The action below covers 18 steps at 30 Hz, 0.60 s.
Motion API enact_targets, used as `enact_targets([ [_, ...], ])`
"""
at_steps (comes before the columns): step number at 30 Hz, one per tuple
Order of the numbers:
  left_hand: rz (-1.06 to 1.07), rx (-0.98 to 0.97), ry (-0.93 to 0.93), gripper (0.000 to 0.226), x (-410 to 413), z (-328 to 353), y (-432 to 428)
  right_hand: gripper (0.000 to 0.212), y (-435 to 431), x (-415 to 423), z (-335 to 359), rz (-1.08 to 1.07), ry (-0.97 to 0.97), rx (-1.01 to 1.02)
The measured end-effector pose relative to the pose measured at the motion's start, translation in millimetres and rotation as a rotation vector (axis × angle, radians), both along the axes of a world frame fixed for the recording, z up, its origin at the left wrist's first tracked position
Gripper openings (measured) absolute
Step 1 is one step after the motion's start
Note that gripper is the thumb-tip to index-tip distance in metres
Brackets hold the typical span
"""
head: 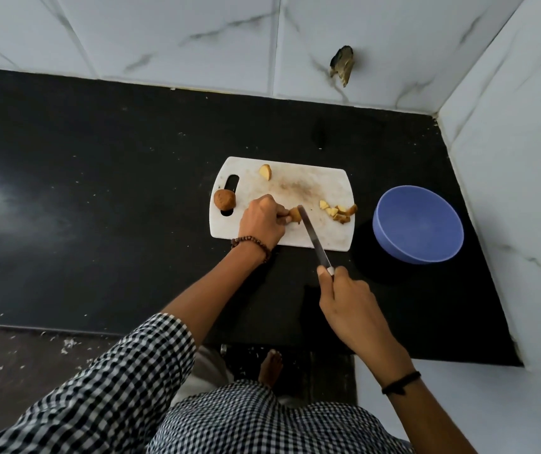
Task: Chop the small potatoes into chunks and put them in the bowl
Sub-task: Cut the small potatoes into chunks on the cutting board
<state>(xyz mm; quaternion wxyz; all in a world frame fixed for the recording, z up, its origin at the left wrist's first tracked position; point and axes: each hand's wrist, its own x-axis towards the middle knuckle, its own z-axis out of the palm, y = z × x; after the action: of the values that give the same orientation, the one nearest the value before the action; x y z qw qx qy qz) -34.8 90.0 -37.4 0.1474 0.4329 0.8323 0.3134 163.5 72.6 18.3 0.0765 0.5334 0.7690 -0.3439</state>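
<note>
A white cutting board [315, 185] lies on the black counter. My left hand [262, 221] pins a potato piece [294, 213] to the board with its fingertips. My right hand [347, 303] grips the handle of a knife [315, 240], and the blade's tip rests against that piece. A whole brown potato [225, 200] sits at the board's left edge by the handle slot. One cut wedge [265, 172] lies near the far edge. Several chunks [339, 213] are heaped at the board's right edge. The blue bowl [390, 237] stands to the right of the board, and nothing shows inside it.
The black counter [98, 191] runs far to the left. White marble-tiled walls [508, 158] close the back and right side, forming a corner beyond the bowl. The counter's front edge lies just under my forearms.
</note>
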Motion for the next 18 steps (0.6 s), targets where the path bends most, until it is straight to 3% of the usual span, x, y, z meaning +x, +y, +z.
enact_targets([
  [11,0.021,-0.022,0.011,0.016,1.4,1.6,0.9,0.043,19.4,-45.8,-12.8,0.076,0.024,0.107],
  [18,0.029,0.0,-0.002,0.015,0.8,-0.2,1.9,0.043,23.4,-51.9,-19.6,0.04,0.005,0.038],
])
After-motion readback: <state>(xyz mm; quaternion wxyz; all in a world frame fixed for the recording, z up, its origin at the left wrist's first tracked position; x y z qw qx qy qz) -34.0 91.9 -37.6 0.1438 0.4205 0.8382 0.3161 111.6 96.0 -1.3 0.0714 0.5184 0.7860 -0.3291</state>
